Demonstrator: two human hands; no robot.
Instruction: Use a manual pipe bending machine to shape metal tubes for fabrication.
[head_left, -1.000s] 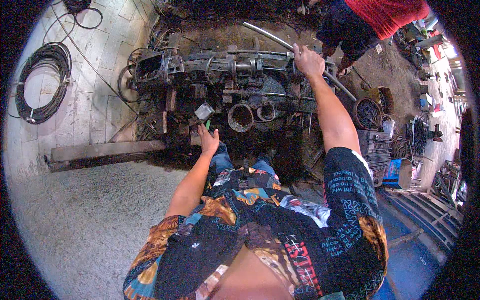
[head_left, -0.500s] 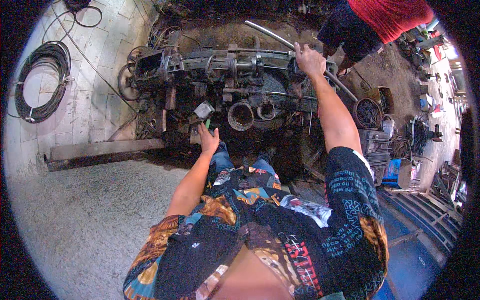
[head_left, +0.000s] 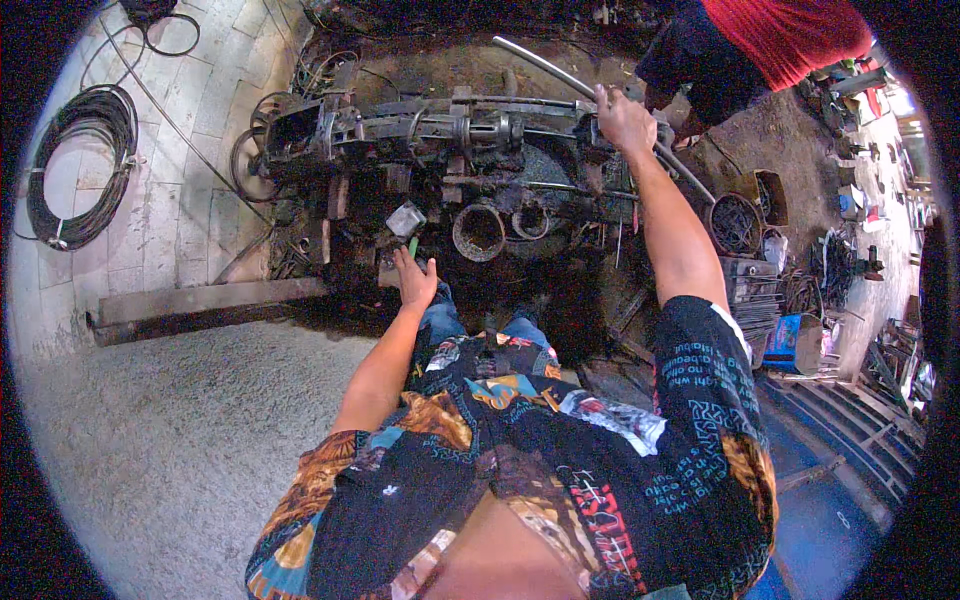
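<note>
Metal rod [head_left: 545, 67], long and slanting, crosses the right end of a dark, greasy machine [head_left: 490, 130]. The right hand [head_left: 628, 122] lies over it; whether its fingers grip cannot be told. The left hand [head_left: 416, 280] is loose, fingers extended beside a green handle [head_left: 413, 245]. The step seems to be steadying the rod; moving it calls for a firm hold. Beyond stands someone in red [head_left: 785, 40].

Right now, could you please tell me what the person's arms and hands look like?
The left hand and right hand are ungloved. The left sleeve is short, with orange and blue print; the right sleeve is short and black, with pale blue lettering.
</note>
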